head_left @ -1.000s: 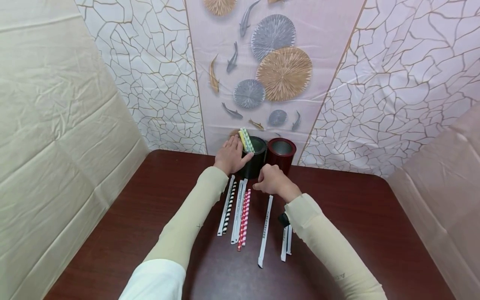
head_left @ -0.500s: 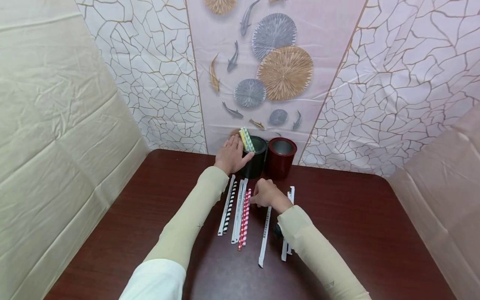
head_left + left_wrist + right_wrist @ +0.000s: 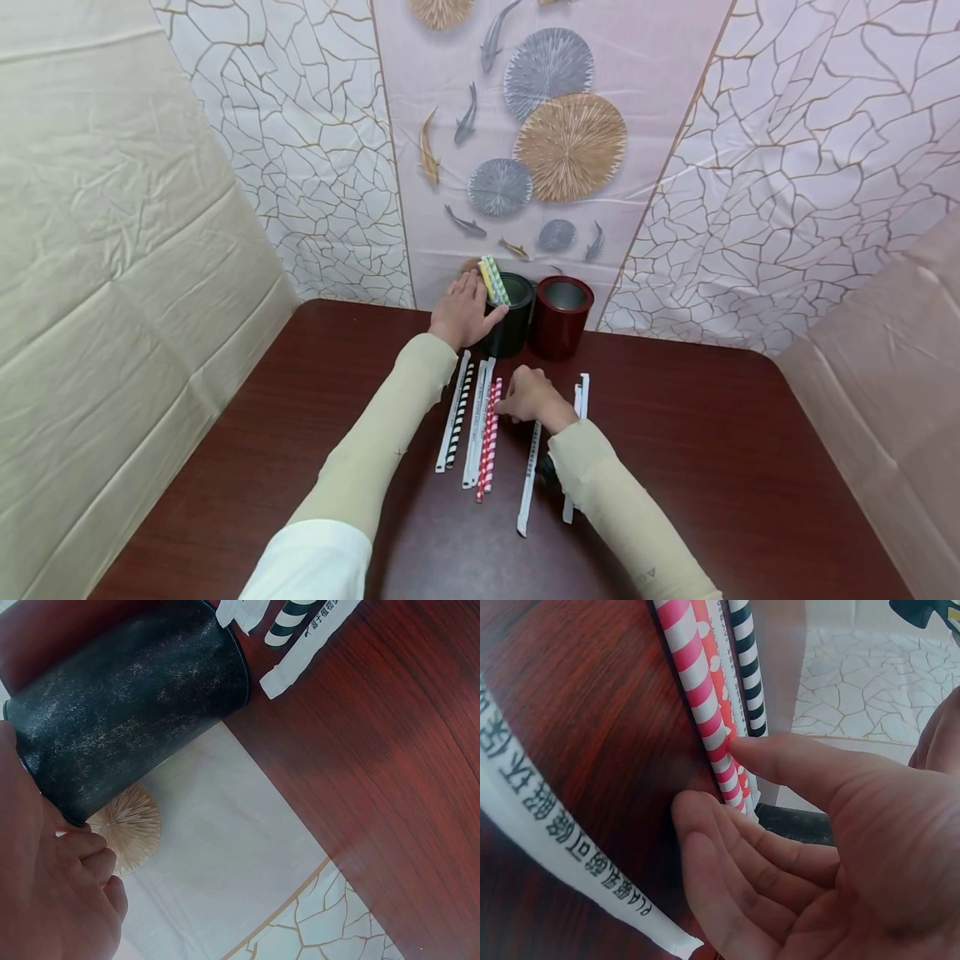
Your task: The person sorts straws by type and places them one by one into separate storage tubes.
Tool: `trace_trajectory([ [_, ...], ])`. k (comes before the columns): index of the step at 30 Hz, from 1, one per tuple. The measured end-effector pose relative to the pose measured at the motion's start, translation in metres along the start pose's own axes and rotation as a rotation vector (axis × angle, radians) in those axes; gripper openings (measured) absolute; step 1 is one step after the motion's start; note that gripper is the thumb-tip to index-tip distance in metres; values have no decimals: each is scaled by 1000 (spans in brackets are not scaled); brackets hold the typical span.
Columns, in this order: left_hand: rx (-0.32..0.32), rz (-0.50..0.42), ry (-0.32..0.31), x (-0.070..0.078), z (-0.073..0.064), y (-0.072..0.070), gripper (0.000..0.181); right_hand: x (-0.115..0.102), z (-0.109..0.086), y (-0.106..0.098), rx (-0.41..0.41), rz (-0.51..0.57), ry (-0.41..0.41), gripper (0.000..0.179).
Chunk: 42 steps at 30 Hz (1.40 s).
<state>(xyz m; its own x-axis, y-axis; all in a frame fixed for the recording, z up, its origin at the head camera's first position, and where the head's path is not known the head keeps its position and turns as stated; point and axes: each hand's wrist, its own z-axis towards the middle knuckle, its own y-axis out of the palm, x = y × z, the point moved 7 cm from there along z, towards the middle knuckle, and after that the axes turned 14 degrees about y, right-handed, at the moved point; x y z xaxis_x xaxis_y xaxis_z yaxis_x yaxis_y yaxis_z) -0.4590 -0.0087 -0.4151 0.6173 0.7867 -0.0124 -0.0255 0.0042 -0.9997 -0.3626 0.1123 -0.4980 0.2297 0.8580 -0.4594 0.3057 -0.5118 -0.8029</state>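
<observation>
In the head view my left hand (image 3: pixel 459 310) holds the rim of a black canister (image 3: pixel 512 332), its thumb across the front. The left wrist view shows curled fingers at the rim of the canister (image 3: pixel 135 705). Yellow and green patterned paper straws (image 3: pixel 494 282) stand up out of it. My right hand (image 3: pixel 528 395) is at the upper part of a pink-striped straw (image 3: pixel 491 454) on the table. In the right wrist view the thumb tip meets the pink-striped straw (image 3: pixel 694 675), while the bent index finger stays slightly apart from it. A red straw with white spots (image 3: pixel 482 467) lies alongside.
A dark red canister (image 3: pixel 558 329) stands right of the black one. Left of the red straw lie white-wrapped straws (image 3: pixel 474 437) and a black-striped straw (image 3: pixel 459 421). More wrapped straws (image 3: pixel 528 492) lie near my right forearm. Patterned cloth walls (image 3: pixel 322 167) border the table (image 3: pixel 705 433).
My right hand has moved down and left from near the red canister to the pink-striped straw. The left hand keeps its place on the black canister.
</observation>
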Motion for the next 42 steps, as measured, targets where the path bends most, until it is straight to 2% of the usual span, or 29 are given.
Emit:
trace_trajectory([
  [11, -2, 0, 1, 2, -2, 2, 87, 0, -1, 1, -3, -13, 96, 26],
  [20, 0, 3, 0, 3, -2, 2, 87, 8, 7, 7, -24, 68, 157, 22],
  [30, 7, 2, 1, 3, -3, 2, 87, 12, 8, 8, -67, 87, 161, 25],
  [42, 16, -2, 1, 3, -2, -2, 87, 12, 0, -8, -37, 89, 137, 28],
])
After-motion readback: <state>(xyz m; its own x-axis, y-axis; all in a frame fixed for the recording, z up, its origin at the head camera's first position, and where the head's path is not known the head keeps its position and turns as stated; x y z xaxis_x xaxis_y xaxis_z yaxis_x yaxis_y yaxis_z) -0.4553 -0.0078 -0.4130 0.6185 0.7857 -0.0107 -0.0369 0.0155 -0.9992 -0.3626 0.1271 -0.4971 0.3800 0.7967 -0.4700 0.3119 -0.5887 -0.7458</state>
